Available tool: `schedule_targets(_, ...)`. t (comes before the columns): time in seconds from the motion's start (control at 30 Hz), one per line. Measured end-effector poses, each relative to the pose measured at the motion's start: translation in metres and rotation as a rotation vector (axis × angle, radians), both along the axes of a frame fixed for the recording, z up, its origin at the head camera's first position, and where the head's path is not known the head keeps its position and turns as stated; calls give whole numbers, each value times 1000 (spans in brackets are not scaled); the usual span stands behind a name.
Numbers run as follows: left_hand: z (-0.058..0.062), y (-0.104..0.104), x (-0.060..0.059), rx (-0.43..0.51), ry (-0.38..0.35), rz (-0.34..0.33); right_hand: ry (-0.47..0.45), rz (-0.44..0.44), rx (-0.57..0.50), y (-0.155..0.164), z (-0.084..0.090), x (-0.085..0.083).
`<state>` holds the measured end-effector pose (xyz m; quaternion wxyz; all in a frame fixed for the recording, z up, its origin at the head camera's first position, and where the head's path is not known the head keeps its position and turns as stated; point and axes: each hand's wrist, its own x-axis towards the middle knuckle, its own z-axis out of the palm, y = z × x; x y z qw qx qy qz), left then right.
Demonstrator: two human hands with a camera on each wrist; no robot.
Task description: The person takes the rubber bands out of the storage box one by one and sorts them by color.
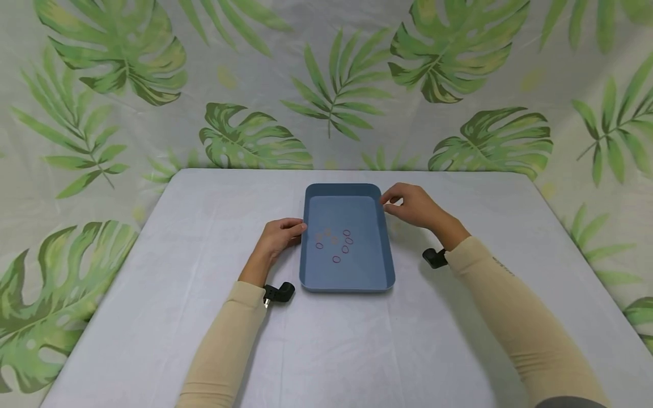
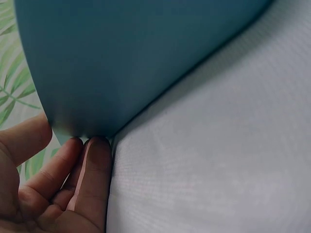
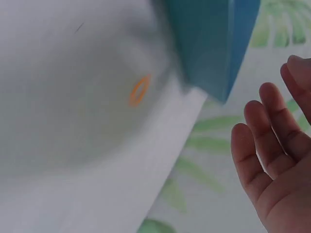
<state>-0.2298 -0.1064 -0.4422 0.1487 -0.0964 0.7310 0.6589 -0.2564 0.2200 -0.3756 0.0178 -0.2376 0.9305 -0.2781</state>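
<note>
Your left hand [image 1: 279, 235] rests curled against the left wall of the blue tray [image 1: 308, 226], fingertips [image 2: 95, 150] touching it without a real grip; your right hand [image 1: 413, 205] hovers relaxed and empty just beside the far right corner. The tray sits mid-counter [image 1: 204, 317], with small rubber bands [image 1: 336, 242] loose on its floor. One orange band [image 3: 139, 90] lies outside on the cloth. Push unevenly and the tray may skid, scattering bands.

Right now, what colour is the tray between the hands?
The tray is a muted blue, seen best in the head view.
</note>
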Motion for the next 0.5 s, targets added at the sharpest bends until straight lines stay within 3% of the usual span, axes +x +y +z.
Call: schedule_targets(0.5, -2, 0, 0, 1, 7, 1, -7, 144, 55, -48, 5, 7)
